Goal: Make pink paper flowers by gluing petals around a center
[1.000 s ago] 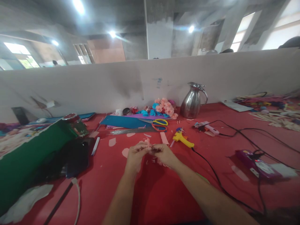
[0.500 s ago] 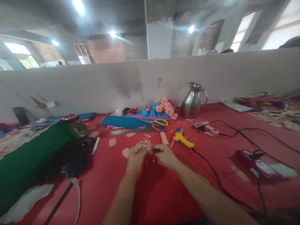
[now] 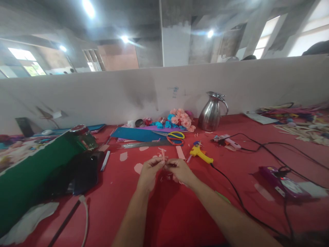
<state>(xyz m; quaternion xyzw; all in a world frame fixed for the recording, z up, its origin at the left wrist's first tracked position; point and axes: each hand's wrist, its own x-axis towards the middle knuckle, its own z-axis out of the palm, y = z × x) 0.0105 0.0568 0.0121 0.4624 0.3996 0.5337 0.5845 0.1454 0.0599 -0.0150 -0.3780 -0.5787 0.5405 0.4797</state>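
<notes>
My left hand (image 3: 148, 170) and my right hand (image 3: 180, 169) meet above the red table (image 3: 180, 212), fingertips pinched together. Between them sticks up a small pink paper strip (image 3: 163, 155), gripped by both hands. Pink paper scraps (image 3: 138, 167) lie on the cloth around the hands. A yellow glue gun (image 3: 200, 153) lies just beyond my right hand, its black cord trailing to the right. Scissors with yellow and red handles (image 3: 175, 137) rest farther back beside a blue sheet (image 3: 136, 133).
A steel jug (image 3: 212, 111) and a heap of pink and blue paper flowers (image 3: 178, 118) stand by the white partition. A green roll (image 3: 33, 168) and a dark bag (image 3: 79, 173) fill the left. A purple device (image 3: 280, 178) with cables lies right.
The hands keep working the pink strip in place; the fingers have shifted slightly. The camera has tilted a little.
</notes>
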